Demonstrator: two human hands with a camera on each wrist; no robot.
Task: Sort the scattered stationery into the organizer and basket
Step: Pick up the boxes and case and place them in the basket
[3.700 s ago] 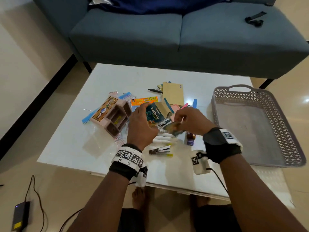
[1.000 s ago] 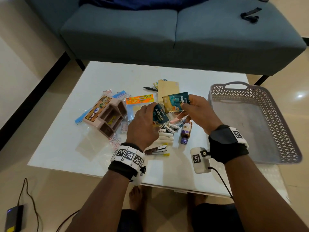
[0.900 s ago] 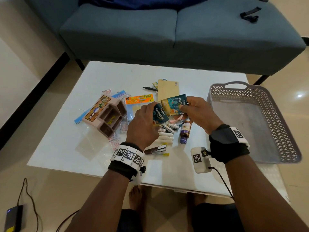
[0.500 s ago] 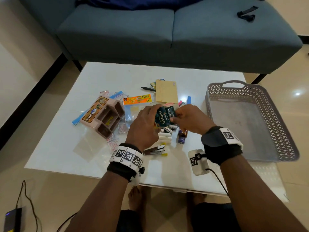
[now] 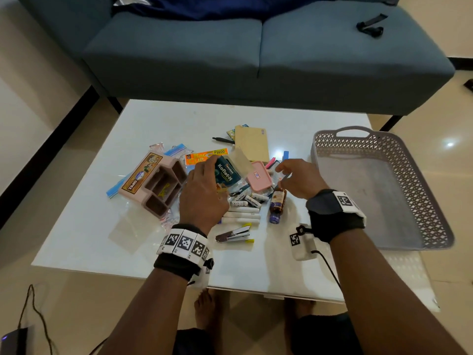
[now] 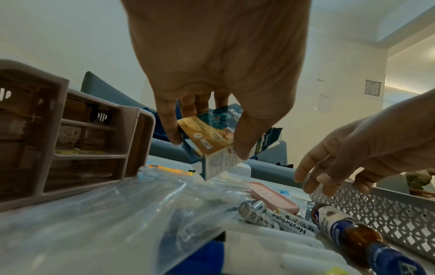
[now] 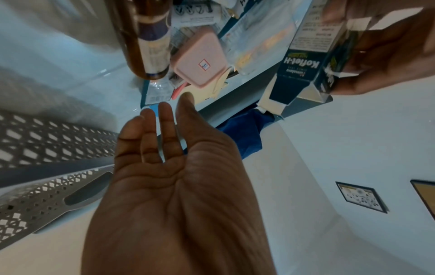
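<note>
left hand pinches Koflet-H box; right hand fingers loosely extended, holding nothing

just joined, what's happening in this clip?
A person is sorting clutter on a white table. The left hand grips two small dark-blue Koflet-H cartons above the pile. The right hand is open and holds nothing, hovering near the pink lidded case and brown glass bottle. The grey perforated basket looks empty; the pink compartment organizer lies tipped on its side.
</note>
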